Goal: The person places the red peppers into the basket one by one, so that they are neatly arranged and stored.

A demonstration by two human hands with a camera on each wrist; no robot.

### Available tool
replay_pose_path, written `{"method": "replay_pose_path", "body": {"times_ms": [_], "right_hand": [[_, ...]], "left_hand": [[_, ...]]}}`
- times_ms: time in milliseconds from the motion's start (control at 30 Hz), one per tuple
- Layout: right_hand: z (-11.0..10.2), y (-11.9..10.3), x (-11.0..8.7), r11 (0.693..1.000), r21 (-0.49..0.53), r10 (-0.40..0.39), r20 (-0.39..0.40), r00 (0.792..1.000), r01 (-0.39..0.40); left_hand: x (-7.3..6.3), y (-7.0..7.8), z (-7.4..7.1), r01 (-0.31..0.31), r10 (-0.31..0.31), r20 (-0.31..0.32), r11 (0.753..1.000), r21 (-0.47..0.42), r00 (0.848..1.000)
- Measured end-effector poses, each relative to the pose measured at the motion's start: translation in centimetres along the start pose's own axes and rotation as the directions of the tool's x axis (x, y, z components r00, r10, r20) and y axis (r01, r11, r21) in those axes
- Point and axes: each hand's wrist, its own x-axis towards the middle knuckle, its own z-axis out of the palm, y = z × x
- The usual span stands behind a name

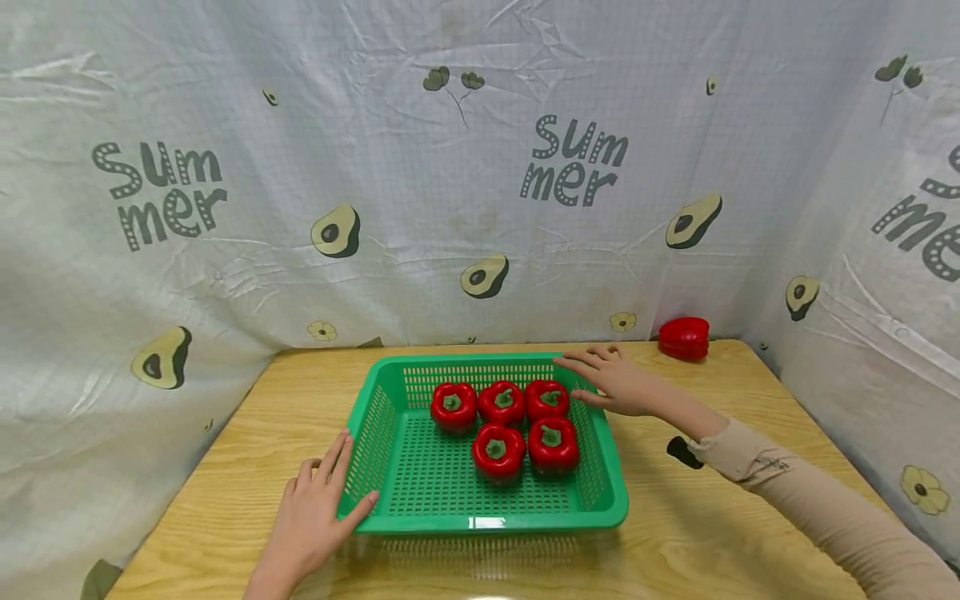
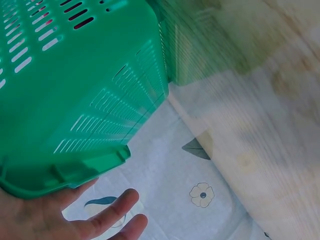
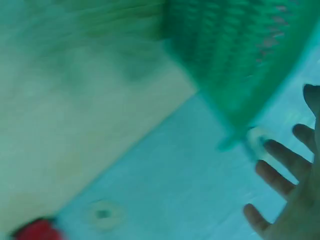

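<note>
A green plastic basket (image 1: pixel 480 523) with slotted walls sits on the table. Several red bell peppers (image 1: pixel 552 445) with green stems stand together in its middle and right part. At the basket's left rim, my left hand (image 1: pixel 311 508) rests with its fingers along the outside and its thumb over the front corner; the left wrist view shows those fingers (image 2: pixel 107 212) extended past the rim. My right hand (image 1: pixel 611 385) is spread at the back right corner, holding nothing. Its fingers (image 3: pixel 285 157) are straight and apart beside the basket wall in the blurred right wrist view.
Another red bell pepper (image 1: pixel 684 338) lies on its side at the table's far right corner. The wooden table (image 1: pixel 232 467) ends at a printed cloth (image 1: pixel 405 200) hanging behind and along both sides. A small black object (image 1: pixel 684 452) shows by the right sleeve's cuff.
</note>
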Motion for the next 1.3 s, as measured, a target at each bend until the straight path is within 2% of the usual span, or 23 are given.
{"method": "replay_pose_path", "body": {"times_ms": [100,233,467,633,767,933,1033,1167,1300], "right_hand": [[1.5,2.1,-2.1,0.998,0.038,0.053,-0.076,0.996,-0.050],[3.2,4.8,-4.5,0.987,0.024,0.160,-0.136,0.978,-0.158],[4.5,8.3,-7.6,0.942,-0.044,0.323,-0.144,0.935,-0.332],[5.1,10.7,-8.9,0.912,-0.083,0.384,-0.169,0.908,-0.402],[5.2,12.7,-9.4,0.889,-0.096,0.424,-0.197,0.884,-0.447],[4.9,14.7,-9.7,0.849,-0.083,0.496,-0.217,0.841,-0.522],[4.4,15.5,-9.7,0.817,-0.048,0.558,-0.192,0.808,-0.575],[4.0,16.3,-9.7,0.766,-0.003,0.639,-0.119,0.760,-0.643],[4.1,16.8,-10.1,0.727,0.026,0.687,-0.057,0.725,-0.687]], "left_hand": [[0.0,0.0,0.0,0.003,-0.003,0.002,1.000,0.001,1.000],[-0.1,0.0,0.0,0.005,-0.005,-0.004,1.000,0.000,1.000],[0.2,0.3,0.2,-0.001,0.001,-0.009,1.000,-0.005,1.000],[0.6,0.5,0.4,-0.006,0.006,-0.042,1.000,0.000,0.999],[1.0,0.7,0.6,0.002,-0.002,-0.032,1.000,0.000,0.999],[1.4,0.7,0.7,0.003,-0.003,-0.028,1.000,-0.003,1.000],[1.6,0.7,0.7,-0.004,0.004,-0.042,1.000,0.001,0.999],[1.7,0.7,0.8,-0.004,0.004,-0.045,1.000,0.007,0.999],[1.7,0.8,0.8,0.000,0.000,-0.032,1.000,0.004,0.999]]}}
